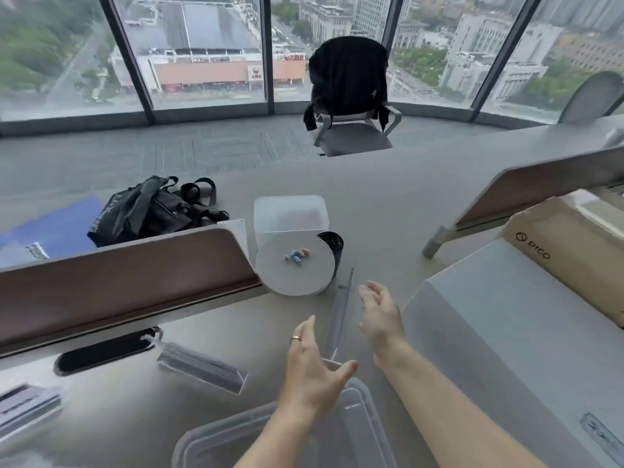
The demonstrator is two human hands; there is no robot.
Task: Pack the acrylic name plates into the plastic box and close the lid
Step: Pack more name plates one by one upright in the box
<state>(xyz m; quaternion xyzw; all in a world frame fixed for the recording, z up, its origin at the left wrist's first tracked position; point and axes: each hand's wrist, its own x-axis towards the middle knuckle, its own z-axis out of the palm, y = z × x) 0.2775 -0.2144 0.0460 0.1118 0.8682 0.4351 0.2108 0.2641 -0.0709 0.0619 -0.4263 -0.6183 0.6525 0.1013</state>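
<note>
- Currently both hands are hovering over the desk (209, 393), palms facing each other, either side of a clear acrylic name plate (338, 319) that is standing on edge between them.
- Left hand (312, 366): fingers spread and loosely curved, ring on one finger, holding nothing; thumb tip is sitting close to the plate's near end, contact unclear.
- Right hand (381, 315): open, fingers relaxed and pointing forward, holding nothing; just right of the plate, apparently apart from it.
- Plastic box (364, 430) is lying open directly beneath the left wrist, nearest the body; contents are hard to read through the clear walls. Lid not identified with certainty.
- Two more name plates are waiting: one (202, 368) left of the left hand, another (27, 410) far left at the frame edge.
- Judgement: packing step is in progress, lid closing not yet due.
- Next move is likely calling for both palms to close on the upright plate, pinching its faces, then lowering it toward the box without scraping the rim.
</note>
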